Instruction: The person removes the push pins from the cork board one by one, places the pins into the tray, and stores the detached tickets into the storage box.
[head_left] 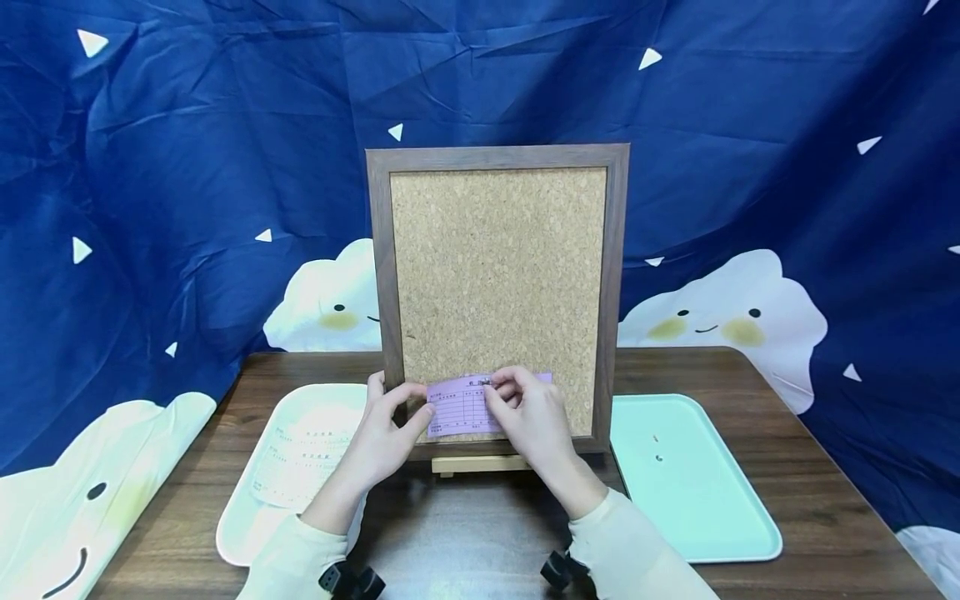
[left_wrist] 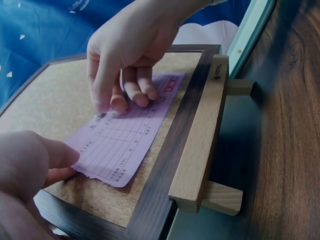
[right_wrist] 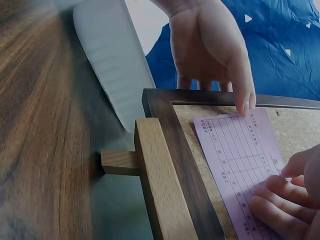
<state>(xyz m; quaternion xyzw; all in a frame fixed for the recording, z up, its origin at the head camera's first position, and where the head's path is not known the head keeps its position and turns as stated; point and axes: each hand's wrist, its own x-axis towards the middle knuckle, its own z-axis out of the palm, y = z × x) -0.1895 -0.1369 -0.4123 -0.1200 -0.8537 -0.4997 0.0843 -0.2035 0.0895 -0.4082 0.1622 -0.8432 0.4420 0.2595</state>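
Observation:
A purple printed receipt slip (head_left: pixel 457 408) lies against the lower part of a framed cork board (head_left: pixel 498 267), tilted a little. My left hand (head_left: pixel 386 429) pinches the slip's left edge between thumb and index finger, with its other fingers by the frame's side. Near the slip's top edge my right hand (head_left: pixel 536 417) pinches a small dark pin (head_left: pixel 486 382), mostly hidden by the fingertips. Its remaining fingers are bent over the slip (left_wrist: pixel 125 140), as the left wrist view shows. Whether the pin's point is in the cork cannot be seen.
The board leans on a wooden stand (head_left: pixel 480 464). At left, a white tray (head_left: pixel 247 533) holds printed paper slips (head_left: pixel 300 467). A mint-green tray (head_left: pixel 705 500) at right has a couple of tiny items in it. Behind the brown table (head_left: pixel 810 500) hangs a blue cloth.

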